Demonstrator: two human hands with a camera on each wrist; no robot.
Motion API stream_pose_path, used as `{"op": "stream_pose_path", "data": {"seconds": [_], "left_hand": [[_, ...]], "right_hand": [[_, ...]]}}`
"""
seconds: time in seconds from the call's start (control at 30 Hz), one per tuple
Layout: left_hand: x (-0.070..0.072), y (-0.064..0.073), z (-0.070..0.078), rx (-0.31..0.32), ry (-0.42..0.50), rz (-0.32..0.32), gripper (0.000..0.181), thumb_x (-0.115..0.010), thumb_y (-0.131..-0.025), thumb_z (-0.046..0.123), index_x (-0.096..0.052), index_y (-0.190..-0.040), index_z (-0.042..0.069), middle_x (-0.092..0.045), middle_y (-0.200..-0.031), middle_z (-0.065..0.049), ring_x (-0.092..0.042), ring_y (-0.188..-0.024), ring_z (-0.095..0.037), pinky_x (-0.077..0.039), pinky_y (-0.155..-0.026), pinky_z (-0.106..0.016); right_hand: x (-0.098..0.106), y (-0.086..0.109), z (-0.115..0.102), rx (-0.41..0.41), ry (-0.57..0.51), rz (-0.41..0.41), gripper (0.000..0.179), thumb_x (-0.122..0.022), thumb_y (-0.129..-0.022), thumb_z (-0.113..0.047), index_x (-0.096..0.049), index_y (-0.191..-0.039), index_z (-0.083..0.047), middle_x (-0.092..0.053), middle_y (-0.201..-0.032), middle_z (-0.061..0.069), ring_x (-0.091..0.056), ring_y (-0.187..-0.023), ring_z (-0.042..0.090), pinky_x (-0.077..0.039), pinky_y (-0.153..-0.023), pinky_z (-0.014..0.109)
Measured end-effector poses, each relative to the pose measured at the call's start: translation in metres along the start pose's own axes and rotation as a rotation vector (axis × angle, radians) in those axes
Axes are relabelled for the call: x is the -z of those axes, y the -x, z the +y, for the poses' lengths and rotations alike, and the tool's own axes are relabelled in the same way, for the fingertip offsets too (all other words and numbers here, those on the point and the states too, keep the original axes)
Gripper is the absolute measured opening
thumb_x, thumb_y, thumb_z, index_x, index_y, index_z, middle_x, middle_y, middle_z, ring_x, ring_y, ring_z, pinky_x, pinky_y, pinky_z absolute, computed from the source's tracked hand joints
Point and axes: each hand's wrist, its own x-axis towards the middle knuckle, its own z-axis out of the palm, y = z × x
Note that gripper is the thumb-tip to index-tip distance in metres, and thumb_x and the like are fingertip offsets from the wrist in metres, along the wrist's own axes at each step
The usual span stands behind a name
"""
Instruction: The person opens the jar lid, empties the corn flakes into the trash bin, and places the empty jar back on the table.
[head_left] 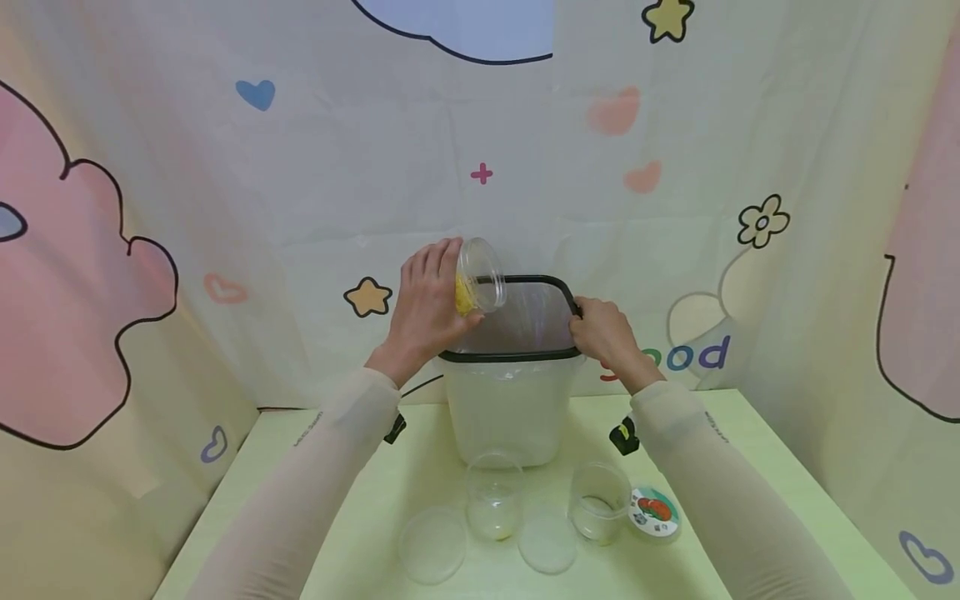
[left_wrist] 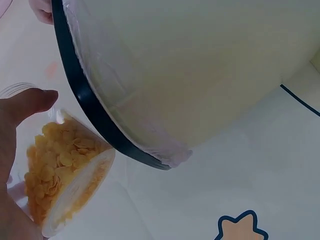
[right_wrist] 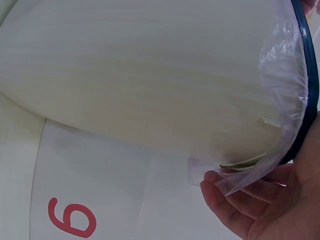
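Observation:
A white trash bin (head_left: 506, 408) with a dark rim and a clear plastic liner (right_wrist: 282, 65) stands on the table. My left hand (head_left: 423, 304) holds a clear plastic jar (head_left: 483, 271), tipped on its side above the bin's opening at the left. Yellow flakes (left_wrist: 62, 157), like cornflakes, fill part of the jar and lie toward its base. At the bin's right edge my right hand (head_left: 606, 333) grips the rim, its fingers beneath the edge by the liner in the right wrist view.
In front of the bin stand two clear jars (head_left: 495, 498) (head_left: 600, 502) with a few crumbs at the bottom. Two clear discs, likely lids (head_left: 432, 546) (head_left: 547, 542), lie beside them. A round lid with a red picture label (head_left: 654, 511) is at the right. A printed curtain hangs behind.

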Motion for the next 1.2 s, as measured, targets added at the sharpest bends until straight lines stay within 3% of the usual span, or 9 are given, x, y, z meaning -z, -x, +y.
{"op": "stream_pose_path", "data": {"seconds": [0.43, 0.67, 1.2], "left_hand": [[-0.004, -0.004, -0.002, -0.038, -0.117, -0.027, 0.098, -0.082, -0.074, 0.04, -0.029, -0.15, 0.009, -0.041, -0.148, -0.012, -0.036, -0.136, -0.033, -0.028, -0.117, -0.05], [-0.006, -0.007, -0.002, -0.062, -0.168, -0.027, 0.097, -0.082, -0.074, 0.04, -0.029, -0.15, 0.012, -0.04, -0.15, -0.01, -0.035, -0.136, -0.031, -0.027, -0.117, -0.053], [-0.007, -0.011, -0.004, -0.087, -0.23, -0.062, 0.099, -0.084, -0.072, 0.033, -0.026, -0.151, 0.015, -0.037, -0.153, -0.008, -0.031, -0.141, -0.03, -0.02, -0.12, -0.056]], "right_hand": [[-0.002, 0.0, 0.002, 0.003, 0.001, 0.012, 0.051, -0.039, -0.097, -0.016, -0.045, -0.144, 0.002, -0.06, -0.131, 0.023, -0.059, -0.091, 0.033, -0.05, -0.078, 0.04], [-0.002, 0.0, 0.002, 0.0, 0.008, 0.013, 0.052, -0.038, -0.097, -0.016, -0.043, -0.145, 0.002, -0.057, -0.136, 0.025, -0.06, -0.097, 0.034, -0.051, -0.085, 0.045], [-0.002, 0.001, 0.0, -0.024, -0.008, -0.006, 0.052, -0.039, -0.097, -0.017, -0.042, -0.146, 0.0, -0.059, -0.133, 0.023, -0.059, -0.091, 0.032, -0.049, -0.073, 0.037]]}}
